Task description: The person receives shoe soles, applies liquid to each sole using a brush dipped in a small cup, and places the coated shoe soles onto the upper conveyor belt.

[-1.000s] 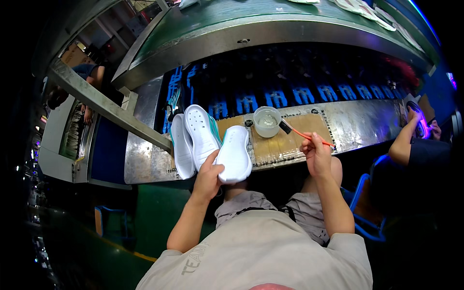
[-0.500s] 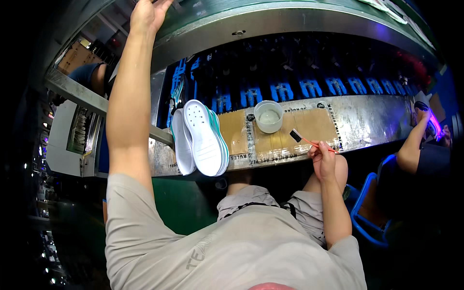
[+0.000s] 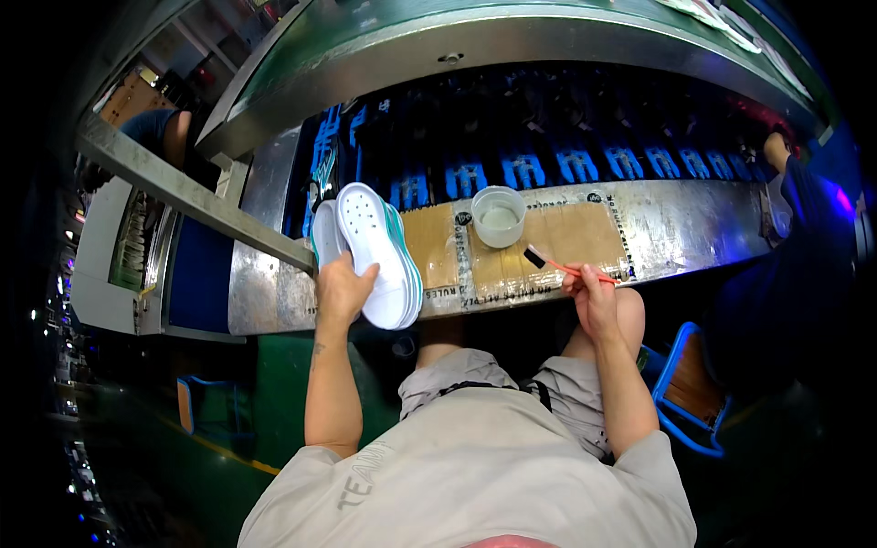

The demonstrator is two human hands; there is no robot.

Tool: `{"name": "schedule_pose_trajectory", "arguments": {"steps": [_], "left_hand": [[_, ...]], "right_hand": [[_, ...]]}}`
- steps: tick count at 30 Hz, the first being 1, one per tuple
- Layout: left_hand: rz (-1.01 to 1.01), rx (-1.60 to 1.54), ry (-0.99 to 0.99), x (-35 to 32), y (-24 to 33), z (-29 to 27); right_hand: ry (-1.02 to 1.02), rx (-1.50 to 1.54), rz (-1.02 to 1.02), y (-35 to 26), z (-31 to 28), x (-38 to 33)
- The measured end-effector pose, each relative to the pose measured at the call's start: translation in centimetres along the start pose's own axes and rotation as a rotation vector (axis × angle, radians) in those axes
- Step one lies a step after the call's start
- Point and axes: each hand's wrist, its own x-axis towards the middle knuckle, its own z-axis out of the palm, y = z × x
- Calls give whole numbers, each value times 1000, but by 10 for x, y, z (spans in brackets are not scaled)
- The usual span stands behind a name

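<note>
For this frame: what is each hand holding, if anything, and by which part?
Right hand: a brush, held by its orange handle. Left hand: at the near end of the leftmost white sole; whether its grip is closed cannot be told.

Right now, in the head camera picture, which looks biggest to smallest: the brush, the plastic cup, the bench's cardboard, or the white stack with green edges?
By picture space filled:
1. cardboard
2. white stack
3. plastic cup
4. brush, long but thin, partly hidden by the right hand

Smooth soles [image 3: 382,260], shiny metal bench [image 3: 690,222]
</note>
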Motion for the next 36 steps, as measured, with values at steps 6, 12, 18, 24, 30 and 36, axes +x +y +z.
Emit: {"name": "schedule_pose_trajectory", "arguments": {"steps": [6,12,18,24,30,36], "left_hand": [[41,-114,-6,8,-37,30],[59,-212,123,9,-46,30],[-383,-1726,-451,-3,-78,28],[-79,-2613,-892,-65,-39,41],[-79,-2661,-844,-57,-21,56],[-65,-2340,-710,-38,-1,56]], "right_hand": [[-33,-349,-85,-35,34,23],[-124,-1000,-189,-94,114,53],[-172,-1445,-216,-80,141,88],[-137,-1341,-321,-88,155,75],[-116,-1197,-208,-88,141,62],[-305,-894,-194,-90,161,45]]}}
